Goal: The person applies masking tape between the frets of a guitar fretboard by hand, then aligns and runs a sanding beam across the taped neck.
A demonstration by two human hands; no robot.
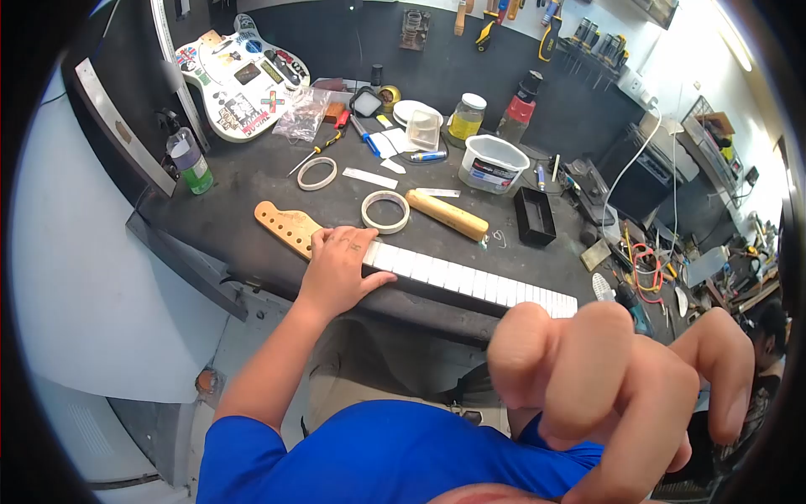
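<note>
A guitar neck (470, 281) lies along the front edge of the dark workbench. Its fretboard looks covered in white strips between the frets, and its bare wooden headstock (281, 225) with several tuner holes points left. My left hand (340, 260) grips the neck close to the headstock, thumb on the near side. Raised close to the camera, my right hand (621, 378) has loosely bent fingers spread apart, with nothing visible in them. It hides the area around the neck's right end. A masking tape roll (385, 228) and a wooden block (447, 215) lie just behind the neck.
A stickered white guitar body (243, 76) leans at the back left, near a green-liquid bottle (191, 164). Behind the neck are another tape roll (316, 174), a screwdriver (317, 151), a plastic tub (494, 164), a jar (467, 118) and a black box (535, 216). Tools crowd the right.
</note>
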